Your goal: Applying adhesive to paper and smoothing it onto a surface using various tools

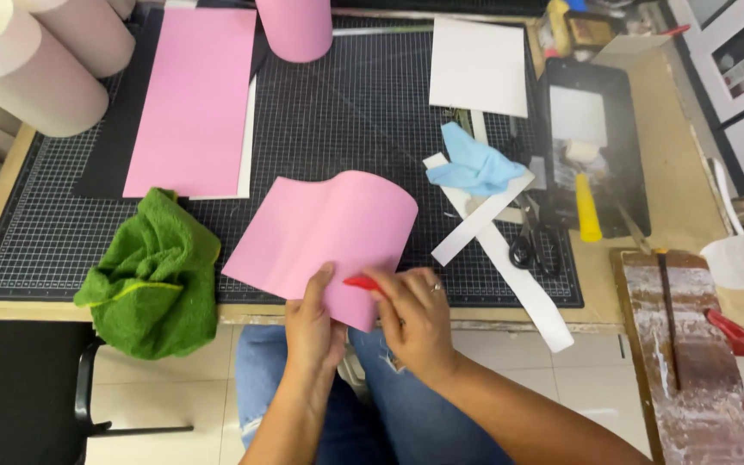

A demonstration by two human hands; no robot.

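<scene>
**Pink sheet at the mat's near edge, both hands on its corner**

The cutting mat (346,103) covers most of the table, and the pink sheet (320,228) I am working on lies on its near edge, with the nearest corner hanging over my lap. It is thin and light: the far edge lifts and curls into a soft wave rather than lying flat, so I judge it bends easily and would crease if pinched hard. The surface looks smooth, perhaps a little slippery.

My left hand (313,323) grips the near corner, thumb on top and fingers underneath. My right hand (413,314) is closed around a small red tool (361,282), its tip resting on the sheet just beside my left thumb. The corner seems the best place to hold, since the middle has no support and would buckle.

To the left sits a crumpled green towel (152,275), soft and bulky, touching the mat's edge. To the right, well apart from my hands, lie white strips (510,258), a blue cloth (471,165) and black scissors (534,245).
</scene>
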